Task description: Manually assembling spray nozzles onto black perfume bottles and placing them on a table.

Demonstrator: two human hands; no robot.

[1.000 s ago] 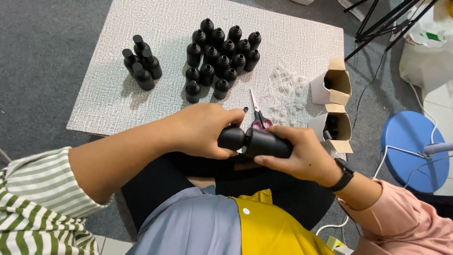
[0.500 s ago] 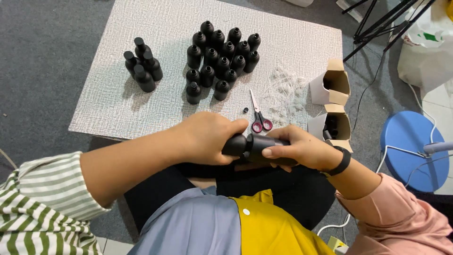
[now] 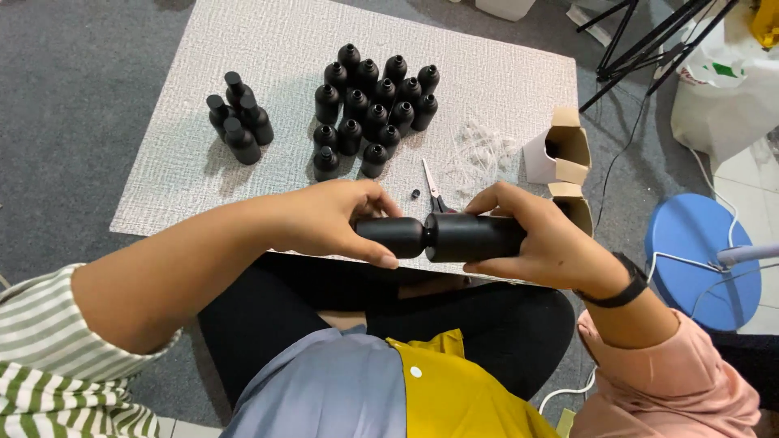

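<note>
Fingers of left hand [image 3: 324,223] wrap the black cap [image 3: 391,237], right hand [image 3: 540,243] fingers clasp one black bottle [image 3: 475,237], held above white mat [image 3: 268,49] | on mat: 15 uncapped bottles [image 3: 373,105], 4 capped bottles [image 3: 239,118], 1 scissors [image 3: 432,185]

Head-worn camera, looking steeply down, close

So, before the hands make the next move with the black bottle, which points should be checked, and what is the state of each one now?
1. Right hand holds the black bottle body firmly: ok.
2. Left hand grips the cap end: ok.
3. Cap fully closed: cannot tell.
4. Scissors lie apart from both hands: ok.
5. Small loose black piece rests on the white mat, apart from the hands: ok.
</note>
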